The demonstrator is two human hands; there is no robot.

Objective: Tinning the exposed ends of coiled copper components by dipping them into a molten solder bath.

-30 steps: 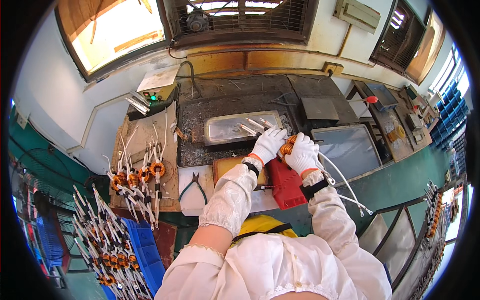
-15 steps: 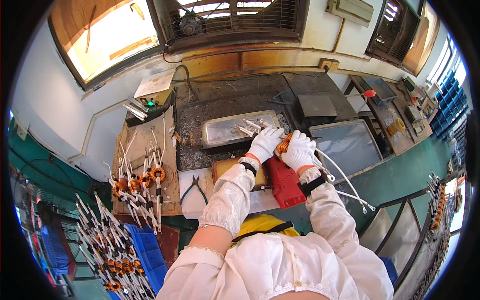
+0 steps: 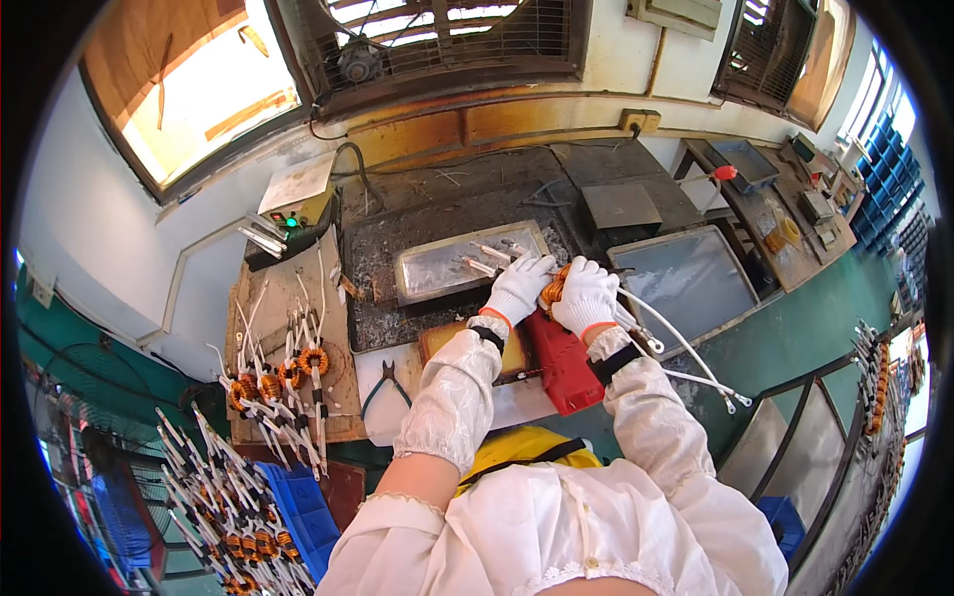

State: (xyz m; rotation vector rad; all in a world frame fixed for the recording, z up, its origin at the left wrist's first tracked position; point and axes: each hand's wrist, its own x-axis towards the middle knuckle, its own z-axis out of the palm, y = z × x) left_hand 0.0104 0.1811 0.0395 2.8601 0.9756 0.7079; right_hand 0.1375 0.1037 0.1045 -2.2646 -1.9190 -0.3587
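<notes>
A copper-wound ring coil (image 3: 554,288) is held up between my two white-gloved hands. My left hand (image 3: 517,289) closes on its left side, where several short white leads (image 3: 489,260) stick out over a shallow metal tank (image 3: 417,283) of dull silvery stuff. On the coil's right side my right hand (image 3: 586,297) is wrapped, and long white cables with metal lugs (image 3: 686,343) trail from it to the right. Below the hands sits a red plastic bin (image 3: 568,370), partly beside a tan tray (image 3: 434,341). The fingertips are partly hidden by the gloves' backs.
Black-handled cutters (image 3: 386,385) lie left of my left forearm. More coils (image 3: 313,363) with leads rest on the left board, and a blue crate (image 3: 298,507) of them stands below. A grey-topped tank (image 3: 686,283) is on the right; a control box (image 3: 298,204) is back left.
My view has shifted slightly, so the bench appears a little farther left. Both hands keep their grip on the coil, and its leads stay over the metal tank.
</notes>
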